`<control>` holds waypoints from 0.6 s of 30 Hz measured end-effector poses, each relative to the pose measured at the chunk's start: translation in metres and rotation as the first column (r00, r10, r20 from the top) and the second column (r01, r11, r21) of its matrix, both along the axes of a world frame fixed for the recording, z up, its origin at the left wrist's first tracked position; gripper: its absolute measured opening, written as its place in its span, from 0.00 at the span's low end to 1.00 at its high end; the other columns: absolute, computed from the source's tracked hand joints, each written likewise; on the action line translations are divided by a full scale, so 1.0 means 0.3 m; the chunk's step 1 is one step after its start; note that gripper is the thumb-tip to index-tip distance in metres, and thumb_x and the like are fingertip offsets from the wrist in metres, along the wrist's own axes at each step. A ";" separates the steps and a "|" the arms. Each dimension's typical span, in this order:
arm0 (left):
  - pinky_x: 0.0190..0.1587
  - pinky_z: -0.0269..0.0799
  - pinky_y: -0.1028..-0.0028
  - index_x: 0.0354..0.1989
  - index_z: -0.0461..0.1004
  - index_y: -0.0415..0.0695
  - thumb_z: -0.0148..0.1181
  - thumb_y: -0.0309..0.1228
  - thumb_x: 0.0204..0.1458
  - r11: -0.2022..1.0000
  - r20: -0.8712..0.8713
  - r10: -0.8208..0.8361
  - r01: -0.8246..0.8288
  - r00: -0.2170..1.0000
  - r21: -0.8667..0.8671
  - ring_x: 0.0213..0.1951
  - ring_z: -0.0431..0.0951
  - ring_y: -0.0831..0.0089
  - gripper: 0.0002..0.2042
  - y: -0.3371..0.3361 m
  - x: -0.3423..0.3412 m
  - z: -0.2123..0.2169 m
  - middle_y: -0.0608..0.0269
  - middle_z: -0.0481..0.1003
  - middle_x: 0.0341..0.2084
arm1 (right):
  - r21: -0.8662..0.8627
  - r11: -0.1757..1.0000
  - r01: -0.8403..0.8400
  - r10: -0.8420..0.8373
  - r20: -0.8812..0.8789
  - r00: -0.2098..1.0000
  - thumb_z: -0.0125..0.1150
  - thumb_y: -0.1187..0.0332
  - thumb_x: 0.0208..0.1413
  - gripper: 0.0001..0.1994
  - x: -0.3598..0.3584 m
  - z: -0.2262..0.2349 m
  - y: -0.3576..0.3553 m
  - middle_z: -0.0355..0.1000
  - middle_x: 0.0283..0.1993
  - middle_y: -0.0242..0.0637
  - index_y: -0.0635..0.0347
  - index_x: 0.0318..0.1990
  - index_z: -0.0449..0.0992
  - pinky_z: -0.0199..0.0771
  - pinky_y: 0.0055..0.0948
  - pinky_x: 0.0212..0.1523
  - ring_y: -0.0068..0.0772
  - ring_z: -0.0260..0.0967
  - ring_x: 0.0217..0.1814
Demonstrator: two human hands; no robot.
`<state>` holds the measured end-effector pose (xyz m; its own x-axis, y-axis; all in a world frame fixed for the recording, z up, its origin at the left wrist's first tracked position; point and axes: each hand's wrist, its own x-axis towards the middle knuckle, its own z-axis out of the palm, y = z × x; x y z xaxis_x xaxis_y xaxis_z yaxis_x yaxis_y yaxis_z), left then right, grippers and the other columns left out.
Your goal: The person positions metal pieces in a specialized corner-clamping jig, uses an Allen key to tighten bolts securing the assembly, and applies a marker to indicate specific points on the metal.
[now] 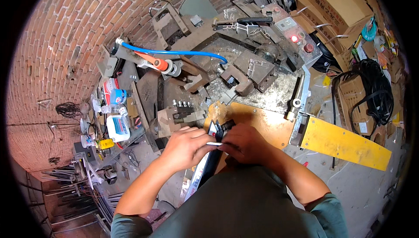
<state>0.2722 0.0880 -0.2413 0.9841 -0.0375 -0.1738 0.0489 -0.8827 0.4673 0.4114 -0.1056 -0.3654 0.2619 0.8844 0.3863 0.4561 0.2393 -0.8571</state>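
A long dark profile (211,164) with a white and blue printed face slants up from in front of my body, its cut end standing just beyond my hands. My left hand (185,147) is closed, thumb and fingertips pinching a small white strip (214,143) near that end. Opposite it, my right hand (245,143) is closed too, its fingertips meeting the strip's other side. How much of the profile the right fingers touch is hidden. Under the hands lies the orange-brown plate (266,122) of a metal machine.
Beyond the hands stand metal clamp blocks (238,81), a blue hose (174,53) and an orange-and-silver cylinder (160,64). A control panel (290,32) with a lit red lamp sits far right. A yellow board (345,142) juts right. Bottles (118,126) crowd the left; cardboard boxes (336,4) the right.
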 end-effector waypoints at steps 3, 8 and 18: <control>0.51 0.74 0.56 0.44 0.83 0.45 0.77 0.37 0.55 0.998 0.046 0.009 -0.006 0.999 -0.070 0.45 0.79 0.53 0.14 0.046 0.034 -0.019 0.57 0.78 0.34 | -0.264 0.964 0.023 -0.025 -0.003 1.000 0.76 0.66 0.58 0.06 0.010 -0.043 -0.051 0.79 0.34 0.42 0.57 0.37 0.84 0.75 0.45 0.42 0.52 0.76 0.38; 0.56 0.75 0.55 0.50 0.83 0.39 0.72 0.41 0.61 0.884 0.044 0.444 -0.446 0.895 0.140 0.49 0.79 0.44 0.18 0.311 0.110 -0.106 0.48 0.82 0.43 | -0.052 0.894 0.445 -0.415 0.276 0.867 0.75 0.68 0.57 0.07 0.092 -0.248 -0.169 0.76 0.33 0.42 0.59 0.35 0.82 0.74 0.46 0.45 0.50 0.74 0.38; 0.62 0.78 0.54 0.55 0.85 0.34 0.61 0.35 0.53 0.798 -0.615 0.569 -0.184 0.546 0.575 0.62 0.82 0.44 0.24 0.518 0.282 -0.419 0.36 0.81 0.58 | 0.003 0.881 0.472 -0.427 0.432 0.794 0.76 0.68 0.55 0.09 0.106 -0.361 -0.196 0.72 0.35 0.39 0.59 0.37 0.79 0.71 0.44 0.50 0.47 0.71 0.41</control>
